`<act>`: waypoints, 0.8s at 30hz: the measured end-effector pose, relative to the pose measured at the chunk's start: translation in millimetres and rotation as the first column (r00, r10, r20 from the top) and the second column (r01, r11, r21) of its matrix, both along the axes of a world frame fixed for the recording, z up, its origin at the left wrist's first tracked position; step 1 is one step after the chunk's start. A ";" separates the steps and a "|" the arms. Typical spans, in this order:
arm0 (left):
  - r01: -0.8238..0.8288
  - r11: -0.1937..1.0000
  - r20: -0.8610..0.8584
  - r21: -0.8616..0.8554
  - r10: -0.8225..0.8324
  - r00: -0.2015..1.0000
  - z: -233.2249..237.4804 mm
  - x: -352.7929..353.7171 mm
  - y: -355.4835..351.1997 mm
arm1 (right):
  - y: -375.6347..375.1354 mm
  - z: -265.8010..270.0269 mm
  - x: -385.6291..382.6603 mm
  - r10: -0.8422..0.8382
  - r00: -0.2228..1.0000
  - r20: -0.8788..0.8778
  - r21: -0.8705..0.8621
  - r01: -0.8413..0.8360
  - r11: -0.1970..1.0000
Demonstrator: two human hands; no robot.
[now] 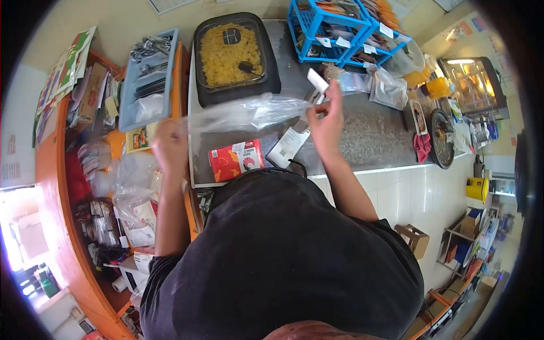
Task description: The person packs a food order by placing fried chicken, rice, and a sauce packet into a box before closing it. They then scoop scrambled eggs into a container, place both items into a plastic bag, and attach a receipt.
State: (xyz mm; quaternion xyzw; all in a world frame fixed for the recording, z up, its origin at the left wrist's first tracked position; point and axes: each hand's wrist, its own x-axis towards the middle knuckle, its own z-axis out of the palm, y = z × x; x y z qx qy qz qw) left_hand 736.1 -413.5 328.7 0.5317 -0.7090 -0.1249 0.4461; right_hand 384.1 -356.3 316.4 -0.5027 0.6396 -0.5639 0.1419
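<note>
Bag (255,113) of clear plastic, stretched level over the worktop (362,133) between the person's two hands. The fingers of the right hand (325,119) pinch one end between thumb and forefinger; those of the left hand (169,141), blurred, appear curled around the other end, their exact grip indistinct. Good handling here would call for light, even tension: thin film of this kind probably creases or splits if one side is pulled harder. A pinch close to the edge should leave the middle free, and both hands are best kept high enough to clear the tray (273,76) of yellow food just beyond the bag.

Writing: on the body side of the fingers, between the two hands, lies a red box (226,165) with white capitals, perhaps including "BANG", and a pale label. Just nearer the body than the right fingers, a white paper (289,147) bears fine print, illegible. Beyond the right fingers, blue baskets (334,31) carry white tags (343,42), their marks too small to read. No brand can be named with certainty.
</note>
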 end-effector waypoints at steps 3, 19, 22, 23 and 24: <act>0.042 0.962 -0.397 0.269 0.071 0.915 -11.4 25.8 -18.8 | 6.1 -9.3 -11.0 0.095 0.993 -0.074 0.101 -0.087 0.991; 0.232 0.950 0.268 0.207 -0.283 0.921 41.4 5.9 -31.6 | -39.7 52.6 57.7 0.171 0.937 -0.304 -0.041 -0.192 0.981; 0.238 0.879 0.187 0.414 -0.337 0.923 6.8 50.2 -52.3 | -35.3 53.9 30.9 0.234 0.932 -0.277 0.188 -0.186 0.964; 0.321 0.807 0.012 0.496 -0.375 0.927 -0.7 54.3 -54.0 | -34.9 55.7 31.4 0.236 0.939 -0.249 0.221 -0.182 0.958; 0.411 0.722 -0.166 0.558 -0.388 0.907 -8.5 57.9 -55.9 | -34.2 56.9 32.6 0.238 0.946 -0.221 0.255 -0.180 0.950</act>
